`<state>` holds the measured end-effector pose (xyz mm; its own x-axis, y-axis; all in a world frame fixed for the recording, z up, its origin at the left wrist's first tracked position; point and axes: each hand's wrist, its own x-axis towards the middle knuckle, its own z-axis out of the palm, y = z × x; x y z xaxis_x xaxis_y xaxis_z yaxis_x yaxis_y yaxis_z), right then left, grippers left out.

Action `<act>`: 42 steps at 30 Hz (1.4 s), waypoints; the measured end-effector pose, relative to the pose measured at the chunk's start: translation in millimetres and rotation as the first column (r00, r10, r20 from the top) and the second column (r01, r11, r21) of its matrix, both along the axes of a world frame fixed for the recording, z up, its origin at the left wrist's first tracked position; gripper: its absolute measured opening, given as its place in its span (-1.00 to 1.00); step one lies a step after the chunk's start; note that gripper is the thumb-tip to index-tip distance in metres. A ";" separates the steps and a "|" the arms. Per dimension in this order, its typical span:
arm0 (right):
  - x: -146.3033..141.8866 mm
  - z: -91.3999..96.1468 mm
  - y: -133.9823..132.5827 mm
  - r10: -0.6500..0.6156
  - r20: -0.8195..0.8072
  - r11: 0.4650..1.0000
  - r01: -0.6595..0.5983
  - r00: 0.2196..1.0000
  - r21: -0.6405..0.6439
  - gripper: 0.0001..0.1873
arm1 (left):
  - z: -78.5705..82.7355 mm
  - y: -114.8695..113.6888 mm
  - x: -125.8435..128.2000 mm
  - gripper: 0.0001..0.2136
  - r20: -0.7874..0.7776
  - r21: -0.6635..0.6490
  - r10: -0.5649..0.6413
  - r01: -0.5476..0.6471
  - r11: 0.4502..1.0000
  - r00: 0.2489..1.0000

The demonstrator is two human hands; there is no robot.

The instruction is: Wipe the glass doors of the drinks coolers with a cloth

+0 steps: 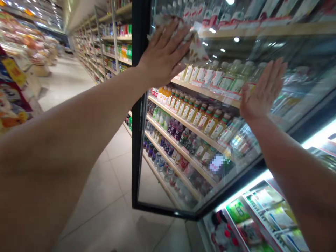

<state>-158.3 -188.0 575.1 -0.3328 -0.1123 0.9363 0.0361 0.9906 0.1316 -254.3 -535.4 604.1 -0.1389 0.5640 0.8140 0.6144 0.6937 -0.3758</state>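
My left hand [164, 52] is stretched out with its fingers spread, pressing a light patterned cloth [196, 50] against the upper part of a glass door [168, 190]. The cloth sticks out past the fingertips, and part of it is hidden beneath the hand. Further right, my right hand [264, 89] is raised in front of the same pane, fingers straight and side by side, with nothing in it. Whether its palm touches the glass, I cannot tell. The door stands ajar in its black frame [139, 105].
Rows of bottled drinks [199, 115] show through or in the glass. Below right, a lit cooler holds green packages [237, 210] on shelves. Along the left runs a tiled aisle [105, 196] between drink shelves [115, 38] and a blurred display of colourful packages [13, 87].
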 end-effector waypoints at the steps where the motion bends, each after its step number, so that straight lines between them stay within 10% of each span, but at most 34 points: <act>1: 0.2 0.2 0.7 -0.010 0.008 1.000 0.010 1.000 0.008 -0.12 | 6.9 6.3 2.2 -0.39 -0.001 0.047 0.011 -0.011 0.999 1.000; 5: 0.8 -0.8 2.2 -0.036 -0.003 0.999 0.036 0.999 0.018 -0.14 | 10.3 42.1 8.9 -0.41 0.007 0.215 0.029 -0.030 0.976 1.000; 11: -6.3 -2.3 7.5 -0.030 -0.069 0.998 0.033 0.997 0.046 -0.12 | 1.7 56.4 1.4 -0.52 -0.044 -0.222 -0.209 0.195 0.955 0.977; 18: -8.7 -3.5 11.6 -0.026 -0.142 0.997 0.037 0.990 0.075 -0.14 | 42.3 52.3 29.4 -0.47 -0.153 0.336 0.102 -0.046 0.941 0.983; 24: -5.6 -5.3 12.2 0.002 -0.155 0.997 0.010 0.988 0.078 -0.14 | 25.7 59.5 37.2 -0.51 -0.174 -0.200 -0.106 0.070 0.977 0.979; 30: -0.2 -6.1 11.9 0.037 -0.141 0.996 -0.026 0.989 0.082 -0.12 | 44.2 47.9 32.2 -0.48 -0.115 0.301 0.079 -0.041 0.953 0.990; 36: -0.9 -7.4 15.7 0.076 -0.149 0.993 -0.061 0.986 0.103 -0.18 | 16.5 54.8 41.5 -0.51 -0.179 -0.312 -0.083 0.023 0.950 0.980; 42: -1.0 -8.1 17.1 0.079 -0.155 0.993 -0.064 0.985 0.099 -0.22 | 37.1 57.8 46.3 -0.48 -0.183 0.215 0.137 -0.097 0.972 0.974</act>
<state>-159.3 -171.0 567.0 -0.1697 -0.2201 0.9606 -0.0064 0.9750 0.2222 -208.0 -477.5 641.1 -0.0213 0.3728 0.9277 0.4532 0.8307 -0.3234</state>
